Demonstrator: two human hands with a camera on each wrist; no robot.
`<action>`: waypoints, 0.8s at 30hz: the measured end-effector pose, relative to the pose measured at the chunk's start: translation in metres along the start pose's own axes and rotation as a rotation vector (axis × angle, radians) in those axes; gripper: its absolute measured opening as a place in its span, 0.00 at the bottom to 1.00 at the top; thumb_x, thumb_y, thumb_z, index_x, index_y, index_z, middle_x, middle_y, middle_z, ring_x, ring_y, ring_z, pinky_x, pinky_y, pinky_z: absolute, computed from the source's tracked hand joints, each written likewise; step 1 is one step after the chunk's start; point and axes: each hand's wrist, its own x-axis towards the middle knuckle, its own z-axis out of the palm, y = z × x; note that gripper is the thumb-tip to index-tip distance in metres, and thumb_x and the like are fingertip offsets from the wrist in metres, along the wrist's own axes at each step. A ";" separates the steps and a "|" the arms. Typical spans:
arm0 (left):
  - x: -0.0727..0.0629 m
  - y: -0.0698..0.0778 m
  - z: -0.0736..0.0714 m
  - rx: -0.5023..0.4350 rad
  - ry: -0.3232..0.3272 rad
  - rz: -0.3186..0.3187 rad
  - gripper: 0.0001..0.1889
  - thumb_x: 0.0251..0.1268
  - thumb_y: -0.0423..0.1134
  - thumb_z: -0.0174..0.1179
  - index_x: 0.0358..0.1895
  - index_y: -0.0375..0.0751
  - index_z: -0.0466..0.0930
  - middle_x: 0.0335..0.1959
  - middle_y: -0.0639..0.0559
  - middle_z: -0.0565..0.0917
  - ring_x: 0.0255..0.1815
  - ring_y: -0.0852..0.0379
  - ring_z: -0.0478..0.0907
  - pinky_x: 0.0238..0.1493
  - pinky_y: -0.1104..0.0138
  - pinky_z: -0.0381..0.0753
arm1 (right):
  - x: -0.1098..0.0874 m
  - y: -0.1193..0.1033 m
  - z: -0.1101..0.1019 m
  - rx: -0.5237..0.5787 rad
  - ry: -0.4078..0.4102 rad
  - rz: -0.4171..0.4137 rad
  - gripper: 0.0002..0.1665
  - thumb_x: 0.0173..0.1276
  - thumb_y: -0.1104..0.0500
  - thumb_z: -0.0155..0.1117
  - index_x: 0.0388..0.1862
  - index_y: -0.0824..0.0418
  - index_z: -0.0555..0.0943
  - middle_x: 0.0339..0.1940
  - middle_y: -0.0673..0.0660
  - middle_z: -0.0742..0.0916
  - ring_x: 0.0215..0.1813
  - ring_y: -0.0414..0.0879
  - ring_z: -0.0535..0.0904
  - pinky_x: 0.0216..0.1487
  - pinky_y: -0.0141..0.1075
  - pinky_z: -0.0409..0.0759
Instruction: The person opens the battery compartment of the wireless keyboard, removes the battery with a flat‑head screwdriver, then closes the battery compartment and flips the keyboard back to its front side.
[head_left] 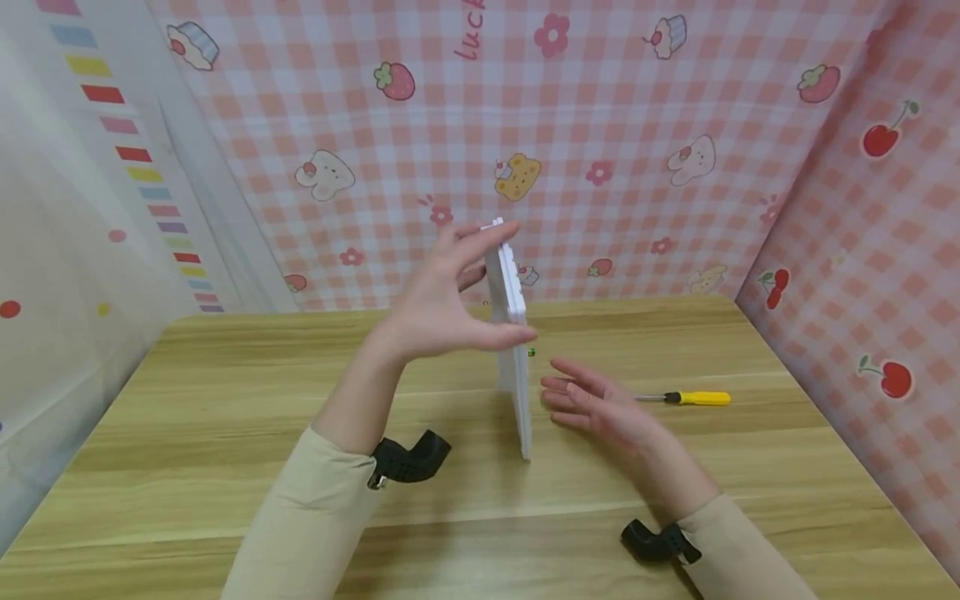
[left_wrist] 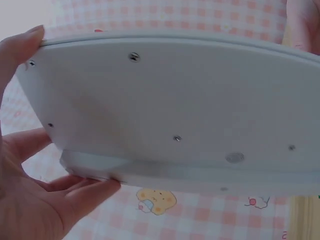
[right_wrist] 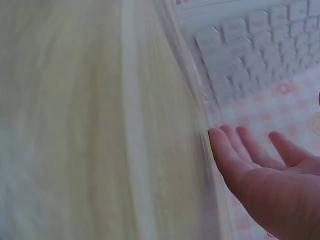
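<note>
A white keyboard (head_left: 508, 333) stands tilted up on its edge above the wooden table, seen nearly edge-on in the head view. My left hand (head_left: 442, 304) grips its upper end, thumb on one edge and fingers on the other. In the left wrist view the keyboard's plain underside (left_wrist: 165, 100) shows several small screws. My right hand (head_left: 600, 404) hangs beside the keyboard, palm turned up, fingers loosely extended and holding nothing. White keys (right_wrist: 265, 45) appear beyond that hand in the right wrist view, which is blurred.
A screwdriver (head_left: 701, 398) with a yellow handle lies on the wooden table (head_left: 187, 467), just right of my right hand. Some small green thing (head_left: 532, 352) shows behind the keyboard's edge. Checked pink cloth (head_left: 465, 108) hangs behind the table, and more cloth hangs at both sides.
</note>
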 end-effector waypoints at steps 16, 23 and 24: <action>-0.011 -0.016 -0.003 -0.236 0.106 0.202 0.50 0.40 0.21 0.75 0.74 0.35 0.63 0.67 0.41 0.63 0.67 0.49 0.66 0.64 0.60 0.72 | 0.002 0.005 0.007 0.052 0.084 0.062 0.44 0.78 0.58 0.54 0.81 0.62 0.41 0.60 0.58 0.77 0.55 0.49 0.81 0.56 0.45 0.80; -0.021 -0.030 -0.006 -0.240 0.112 0.211 0.50 0.41 0.21 0.73 0.75 0.36 0.61 0.69 0.36 0.63 0.66 0.50 0.66 0.65 0.59 0.71 | -0.002 0.002 0.000 0.013 0.157 0.061 0.42 0.78 0.61 0.54 0.80 0.69 0.44 0.56 0.57 0.77 0.50 0.43 0.79 0.51 0.36 0.81; -0.022 -0.032 -0.006 -0.246 0.110 0.210 0.50 0.42 0.21 0.73 0.75 0.36 0.61 0.68 0.36 0.64 0.66 0.50 0.66 0.65 0.58 0.71 | -0.003 0.002 -0.002 0.003 0.168 0.061 0.43 0.77 0.60 0.55 0.80 0.69 0.44 0.56 0.58 0.76 0.50 0.42 0.79 0.51 0.35 0.80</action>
